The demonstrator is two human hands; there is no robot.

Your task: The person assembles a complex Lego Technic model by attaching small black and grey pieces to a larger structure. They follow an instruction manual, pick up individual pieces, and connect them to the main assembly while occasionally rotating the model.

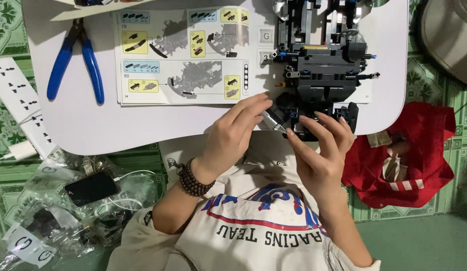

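A black brick-built model (321, 65) stands on the small white table (93, 125), partly over an open instruction booklet (186, 52). My left hand (236, 133) pinches a small grey angled piece (273, 121) at the model's near left corner. My right hand (321, 150) presses its fingertips on the model's near edge, beside that grey piece. A dark bead bracelet (191, 179) circles my left wrist.
Blue-handled pliers (75, 60) lie on the table's left part. A white power strip (20, 103) runs along the green tiled floor at left, with a phone (91, 187) on clear plastic parts bags. A red cloth bag (401, 155) lies at right.
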